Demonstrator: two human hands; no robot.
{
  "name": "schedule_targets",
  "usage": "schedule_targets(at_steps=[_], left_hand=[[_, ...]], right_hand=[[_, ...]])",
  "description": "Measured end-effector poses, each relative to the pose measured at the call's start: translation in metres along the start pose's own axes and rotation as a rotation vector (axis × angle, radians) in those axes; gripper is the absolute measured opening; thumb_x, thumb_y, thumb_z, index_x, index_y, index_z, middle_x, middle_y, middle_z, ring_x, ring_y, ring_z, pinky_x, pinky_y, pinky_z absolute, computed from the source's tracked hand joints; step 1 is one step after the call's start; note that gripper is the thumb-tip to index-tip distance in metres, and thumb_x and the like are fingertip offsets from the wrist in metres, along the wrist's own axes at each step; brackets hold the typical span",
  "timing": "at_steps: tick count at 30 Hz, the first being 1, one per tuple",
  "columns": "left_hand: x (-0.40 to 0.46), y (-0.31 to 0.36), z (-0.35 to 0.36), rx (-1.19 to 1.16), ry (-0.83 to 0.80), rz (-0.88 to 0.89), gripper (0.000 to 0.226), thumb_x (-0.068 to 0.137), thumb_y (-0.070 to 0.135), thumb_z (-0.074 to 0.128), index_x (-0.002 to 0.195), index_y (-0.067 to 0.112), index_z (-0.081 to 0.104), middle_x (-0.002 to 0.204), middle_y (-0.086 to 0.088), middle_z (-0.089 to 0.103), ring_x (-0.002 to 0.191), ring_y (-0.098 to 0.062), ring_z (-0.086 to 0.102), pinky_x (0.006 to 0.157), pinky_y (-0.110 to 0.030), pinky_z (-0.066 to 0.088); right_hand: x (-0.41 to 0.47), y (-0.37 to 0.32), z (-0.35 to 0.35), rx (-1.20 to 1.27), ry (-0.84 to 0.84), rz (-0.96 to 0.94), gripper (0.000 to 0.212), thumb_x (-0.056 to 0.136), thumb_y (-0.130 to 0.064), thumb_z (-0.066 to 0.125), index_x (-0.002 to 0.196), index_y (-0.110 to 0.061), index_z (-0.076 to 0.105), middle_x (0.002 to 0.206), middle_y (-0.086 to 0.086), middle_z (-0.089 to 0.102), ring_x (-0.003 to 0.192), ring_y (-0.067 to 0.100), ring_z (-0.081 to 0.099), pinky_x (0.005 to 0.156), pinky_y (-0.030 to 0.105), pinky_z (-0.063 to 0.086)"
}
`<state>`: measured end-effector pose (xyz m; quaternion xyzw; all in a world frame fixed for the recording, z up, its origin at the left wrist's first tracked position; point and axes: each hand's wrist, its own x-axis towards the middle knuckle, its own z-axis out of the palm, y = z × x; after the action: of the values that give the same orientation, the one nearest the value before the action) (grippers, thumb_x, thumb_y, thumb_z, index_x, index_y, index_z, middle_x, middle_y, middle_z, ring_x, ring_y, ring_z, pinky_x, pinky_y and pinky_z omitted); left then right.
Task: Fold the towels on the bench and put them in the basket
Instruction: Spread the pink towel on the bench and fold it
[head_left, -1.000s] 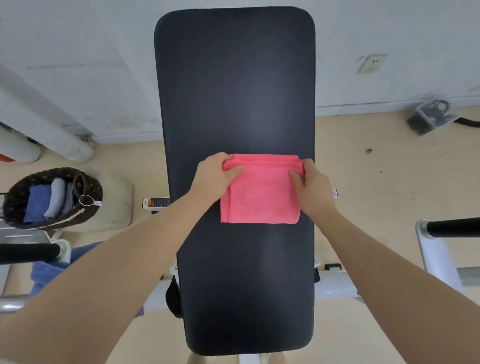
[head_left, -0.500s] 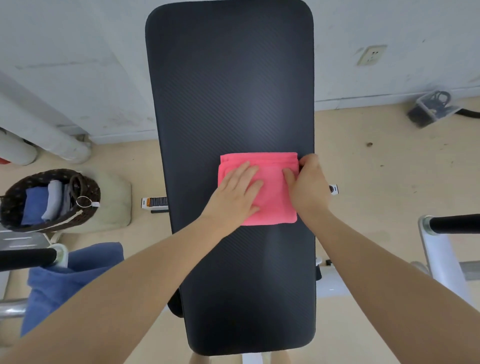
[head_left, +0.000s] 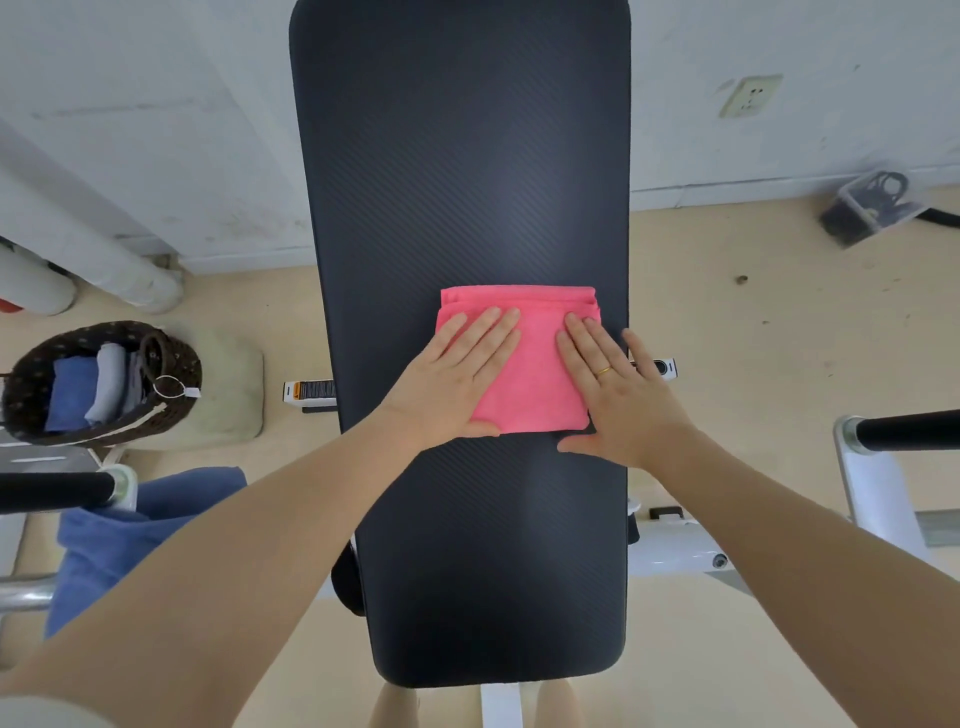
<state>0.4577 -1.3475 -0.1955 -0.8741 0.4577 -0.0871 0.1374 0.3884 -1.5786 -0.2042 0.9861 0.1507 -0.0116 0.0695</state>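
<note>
A long black padded bench (head_left: 467, 156) is seen from above, running up the middle of the view toward a pale wall (head_left: 156, 130), w/ beige floor on both sides. A pink towel (head_left: 530, 374), folded into a thick rectangle, is laid flat on the bench's centre, slightly right of the midline; stacked layers are visible at its far edge.

2 bare forearms are stretched in from the bottom corners. The left hand (head_left: 457, 384) is laid palm-down on the towel's left part, fingers spread flat and pointed away, nothing gripped. The right hand (head_left: 618, 395) is pressed flat on the towel's right edge, partly over bare bench, fingers extended, nothing clasped; a gold ring (head_left: 603, 371) is worn on 1 finger.

On the floor at left, well apart from the bench, a dark woven basket (head_left: 31, 374) is set, w/ a blue towel (head_left: 70, 389) and a grey towel (head_left: 108, 382) stood folded inside; a white tag hangs at its rim. Below it, a blue cloth (head_left: 119, 540) is draped by a black-handled bar (head_left: 52, 491). A 2nd black-handled bar (head_left: 909, 428) is at right. A wall socket (head_left: 748, 94) is mounted upper right, w/ a clear box (head_left: 872, 205) on the floor beneath.
</note>
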Motion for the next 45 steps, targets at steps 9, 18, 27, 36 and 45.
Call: schedule_targets(at_steps=[9,18,27,36,45], left_hand=[[-0.01,0.011,0.004,-0.064,0.049,0.163,0.087,0.062,0.055,0.076,0.133,0.011,0.05,0.146,-0.011,0.038,0.134,-0.028,0.039,0.114,-0.039,0.022],[-0.024,0.014,0.003,-0.199,0.037,-0.004,0.063,0.058,0.015,0.077,0.118,0.005,0.06,0.139,-0.012,0.049,0.129,-0.032,0.045,0.11,-0.041,0.029],[-0.03,0.007,-0.023,-0.759,0.032,-0.24,0.031,0.07,0.005,0.072,0.1,0.01,0.067,0.097,-0.002,0.071,0.087,-0.022,0.068,0.092,-0.025,0.036],[-0.023,0.006,-0.041,-1.426,-0.161,-0.824,0.013,0.088,0.025,0.058,0.094,0.014,0.059,0.092,-0.012,0.064,0.084,-0.022,0.058,0.08,-0.033,0.047],[-0.021,-0.005,-0.031,-1.254,-0.108,-1.022,0.031,0.09,0.036,0.055,0.073,0.01,0.052,0.076,-0.008,0.06,0.075,-0.025,0.056,0.07,-0.022,0.049]], right_hand=[[-0.012,-0.04,0.007,-0.002,0.126,-0.133,0.091,0.07,-0.039,0.071,0.144,-0.011,0.028,0.151,0.011,0.032,0.137,0.027,0.035,0.113,0.044,0.025],[-0.011,-0.026,0.009,0.15,0.061,-0.116,0.062,0.087,-0.038,0.048,0.14,-0.012,0.033,0.151,0.011,0.032,0.137,0.028,0.034,0.113,0.039,0.023],[-0.016,-0.023,-0.011,0.331,0.054,0.013,0.034,0.069,-0.016,0.044,0.103,-0.013,0.044,0.122,0.011,0.062,0.107,0.029,0.063,0.076,0.034,0.053],[0.016,-0.002,-0.059,0.777,-0.049,0.354,0.021,0.09,-0.016,0.05,0.108,-0.008,0.046,0.08,0.0,0.053,0.07,0.025,0.05,0.063,0.031,0.033],[0.07,-0.014,-0.06,0.581,-0.094,0.489,0.034,0.096,-0.038,0.042,0.113,-0.009,0.042,0.114,0.01,0.055,0.099,0.036,0.056,0.072,0.038,0.038]])
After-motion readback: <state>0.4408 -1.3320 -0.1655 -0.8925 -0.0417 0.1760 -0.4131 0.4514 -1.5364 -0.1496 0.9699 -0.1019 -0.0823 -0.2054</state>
